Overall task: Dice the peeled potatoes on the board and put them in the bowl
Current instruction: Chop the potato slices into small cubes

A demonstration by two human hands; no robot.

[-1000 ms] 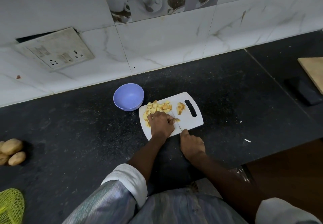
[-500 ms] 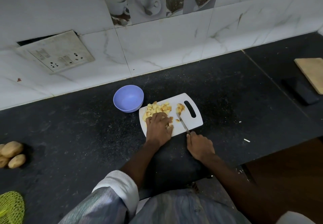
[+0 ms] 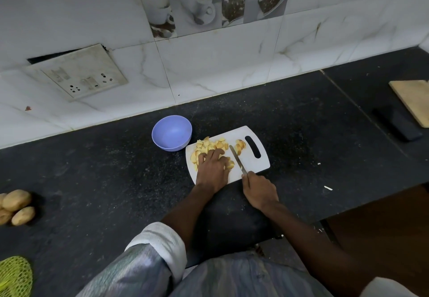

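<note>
bowl [image 3: 171,136] just left of board [image 3: 251,165], dark counter [image 3: 301,134] open rightward

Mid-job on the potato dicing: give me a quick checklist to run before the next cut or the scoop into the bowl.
1. Knife held in the right hand, blade over the board: ok.
2. Left hand rests on the diced pile, apart from the blade: ok.
3. White cutting board flat on the counter: ok.
4. Blue bowl upright beside the board's far left corner, nothing visible in it: ok.
5. Larger pieces right of the blade not diced yet: not ok.
6. Firmness of the grip on the knife handle: cannot tell.
</note>
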